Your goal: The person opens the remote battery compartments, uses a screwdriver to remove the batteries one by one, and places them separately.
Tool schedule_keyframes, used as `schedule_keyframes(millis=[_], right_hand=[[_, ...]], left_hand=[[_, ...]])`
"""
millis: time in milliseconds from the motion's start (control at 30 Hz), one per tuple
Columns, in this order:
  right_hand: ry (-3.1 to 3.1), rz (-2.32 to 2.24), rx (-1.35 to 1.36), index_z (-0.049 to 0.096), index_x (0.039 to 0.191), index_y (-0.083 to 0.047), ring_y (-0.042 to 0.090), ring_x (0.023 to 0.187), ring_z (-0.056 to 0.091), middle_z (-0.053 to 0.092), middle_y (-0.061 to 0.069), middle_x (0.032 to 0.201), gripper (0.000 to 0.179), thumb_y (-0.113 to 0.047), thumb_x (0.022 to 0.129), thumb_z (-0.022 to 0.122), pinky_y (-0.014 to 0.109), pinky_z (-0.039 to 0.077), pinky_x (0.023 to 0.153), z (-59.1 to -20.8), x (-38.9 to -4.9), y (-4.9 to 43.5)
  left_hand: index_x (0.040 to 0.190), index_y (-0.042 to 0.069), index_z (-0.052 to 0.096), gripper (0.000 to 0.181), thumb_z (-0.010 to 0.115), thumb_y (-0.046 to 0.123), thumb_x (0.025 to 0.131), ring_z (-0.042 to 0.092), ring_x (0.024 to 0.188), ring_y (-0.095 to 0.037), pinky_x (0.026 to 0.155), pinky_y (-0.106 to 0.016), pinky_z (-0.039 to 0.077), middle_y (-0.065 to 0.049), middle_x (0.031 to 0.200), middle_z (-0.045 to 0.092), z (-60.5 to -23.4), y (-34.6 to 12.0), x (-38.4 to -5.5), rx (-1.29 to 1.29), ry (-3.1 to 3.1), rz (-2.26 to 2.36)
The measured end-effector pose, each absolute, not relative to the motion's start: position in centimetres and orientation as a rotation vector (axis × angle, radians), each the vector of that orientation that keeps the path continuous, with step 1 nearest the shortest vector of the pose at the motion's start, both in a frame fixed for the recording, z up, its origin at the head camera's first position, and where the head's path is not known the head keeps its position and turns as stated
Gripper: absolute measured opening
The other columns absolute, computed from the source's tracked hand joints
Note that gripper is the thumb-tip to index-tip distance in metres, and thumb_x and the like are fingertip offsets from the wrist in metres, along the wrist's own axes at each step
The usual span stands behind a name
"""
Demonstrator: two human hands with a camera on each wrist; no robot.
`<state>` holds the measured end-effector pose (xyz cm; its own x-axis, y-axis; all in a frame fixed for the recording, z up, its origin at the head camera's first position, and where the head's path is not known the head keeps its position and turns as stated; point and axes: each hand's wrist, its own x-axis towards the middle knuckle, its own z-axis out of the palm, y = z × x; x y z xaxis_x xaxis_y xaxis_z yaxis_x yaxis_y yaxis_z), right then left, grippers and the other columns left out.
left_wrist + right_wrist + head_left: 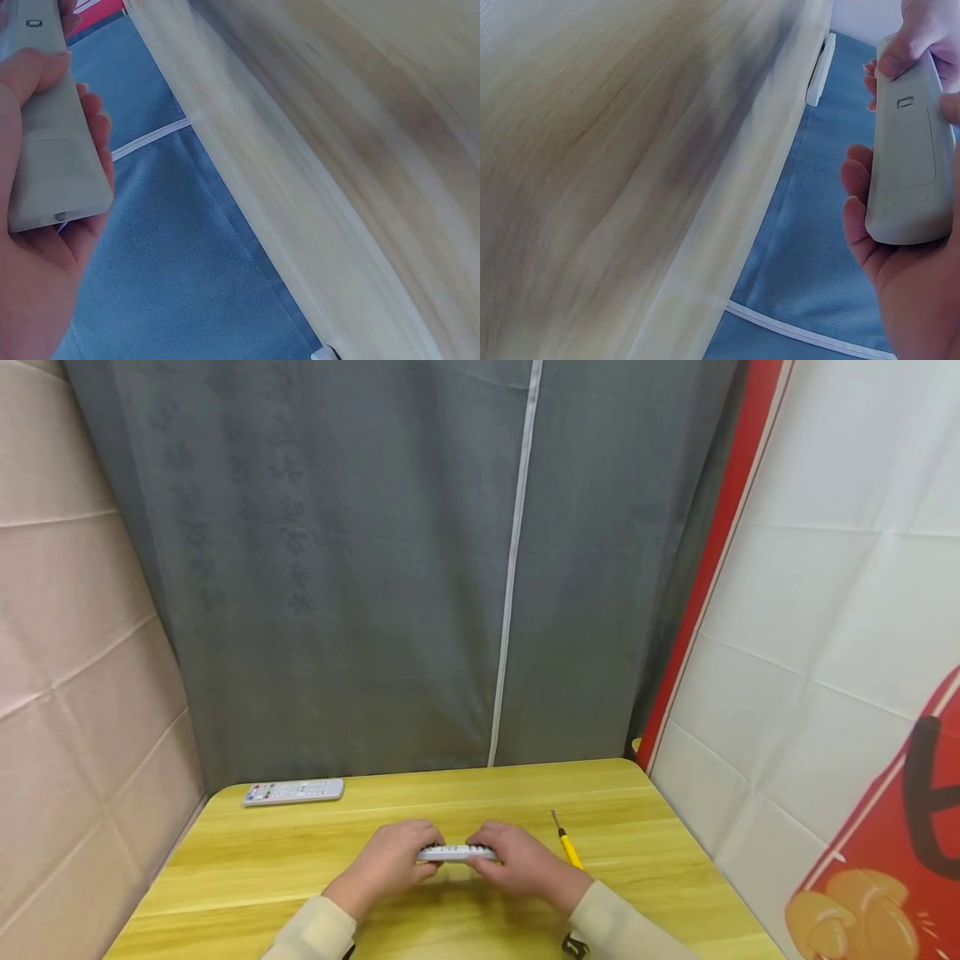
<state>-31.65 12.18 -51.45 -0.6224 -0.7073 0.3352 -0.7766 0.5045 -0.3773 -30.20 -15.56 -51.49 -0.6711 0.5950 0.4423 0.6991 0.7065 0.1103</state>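
A light grey remote control (457,853) is held level over the near middle of the table, one end in each hand. My left hand (393,860) grips its left end, and my right hand (521,863) grips the right end. In the left wrist view the left thumb lies on the back of the remote (64,161), with fingertips showing along the far edge. From the right wrist, the remote's back (909,150) shows its battery cover, and the right fingers (859,180) curl around its edge. The keys face away from both wrist cameras.
A second grey remote (294,791) lies at the back left corner of the wooden table (225,860). A screwdriver with a yellow handle (570,850) lies just beyond the right forearm. Behind the table hangs a grey curtain (360,610); fabric walls stand at both sides.
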Motion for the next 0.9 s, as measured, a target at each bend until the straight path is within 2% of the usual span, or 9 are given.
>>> schedule_keyframes(millis=[267, 467, 567, 700, 900], right_hand=[[-2.624, 0.551, 1.279, 0.077, 0.116, -0.018, -0.001, 0.086, 0.061, 0.072, -0.012, 0.102, 0.027, -0.039, 0.101, 0.084, 0.021, 0.054, 0.08, -51.1, -31.4, 12.2], [-2.583, 0.343, 1.275, 0.074, 0.116, -0.019, -0.002, 0.078, 0.053, 0.066, -0.016, 0.097, 0.035, -0.042, 0.094, 0.09, 0.019, 0.049, 0.073, -50.7, -31.3, 12.1], [-2.526, 0.26, 1.284, 0.072, 0.117, -0.019, -0.001, 0.078, 0.053, 0.065, -0.014, 0.097, 0.04, -0.043, 0.092, 0.092, 0.021, 0.05, 0.072, -50.6, -31.1, 12.1], [-2.466, 0.199, 1.285, 0.071, 0.123, -0.017, 0.003, 0.086, 0.062, 0.07, -0.011, 0.104, 0.049, -0.043, 0.089, 0.095, 0.026, 0.057, 0.08, -50.6, -31.0, 12.1], [-2.43, 0.166, 1.292, 0.068, 0.131, -0.016, 0.007, 0.094, 0.066, 0.07, -0.008, 0.111, 0.056, -0.043, 0.09, 0.094, 0.03, 0.059, 0.087, -50.7, -30.9, 12.1]], left_hand=[[0.097, 0.031, 0.077, 0.015, 0.091, 0.028, 0.094, 0.061, 0.078, 0.003, 0.071, -0.032, 0.056, 0.024, 0.091, 0.068, -51.0, -15.6, -30.2, -1.022, -2.634, -0.511], [0.094, 0.031, 0.077, 0.011, 0.088, 0.033, 0.096, 0.056, 0.072, 0.002, 0.069, -0.029, 0.052, 0.025, 0.084, 0.065, -50.8, -15.8, -30.3, -1.036, -2.708, -0.698], [0.093, 0.03, 0.075, 0.013, 0.086, 0.036, 0.098, 0.056, 0.07, 0.001, 0.067, -0.028, 0.05, 0.023, 0.08, 0.063, -50.6, -15.9, -30.3, -1.038, -2.768, -0.847], [0.095, 0.026, 0.077, 0.011, 0.084, 0.033, 0.099, 0.063, 0.069, -0.005, 0.062, -0.028, 0.054, 0.013, 0.08, 0.07, -50.4, -16.0, -30.1, -1.031, -2.84, -1.176], [0.099, 0.013, 0.079, 0.012, 0.082, 0.024, 0.1, 0.069, 0.067, -0.015, 0.059, -0.028, 0.056, -0.01, 0.084, 0.078, -50.4, -16.2, -30.0, -0.996, -2.856, -1.626]])
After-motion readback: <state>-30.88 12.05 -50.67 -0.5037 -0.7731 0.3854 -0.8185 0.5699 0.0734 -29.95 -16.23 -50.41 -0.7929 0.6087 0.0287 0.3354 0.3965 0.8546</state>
